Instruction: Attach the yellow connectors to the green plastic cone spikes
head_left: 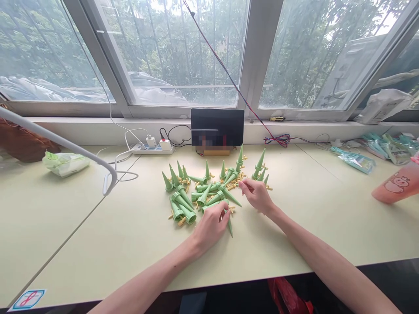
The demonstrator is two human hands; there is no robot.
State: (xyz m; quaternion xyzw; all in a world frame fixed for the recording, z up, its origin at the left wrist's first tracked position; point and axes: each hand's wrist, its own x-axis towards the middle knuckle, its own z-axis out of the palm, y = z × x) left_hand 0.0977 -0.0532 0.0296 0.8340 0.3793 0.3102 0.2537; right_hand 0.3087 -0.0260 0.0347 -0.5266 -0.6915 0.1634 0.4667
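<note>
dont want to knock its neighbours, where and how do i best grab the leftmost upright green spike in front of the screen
Probably pinch the upright spike mid-cone, from above: its tapered tip points up, uncovered, while a yellow piece juts out low on its right and a lying spike crowds its left.

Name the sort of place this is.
Likely an indoor workspace, perhaps a small workshop or office. A pale work table stands beneath wide windows, a power strip with plugs sits near its back edge, and many green spikes with yellow fittings are grouped on it.
</note>
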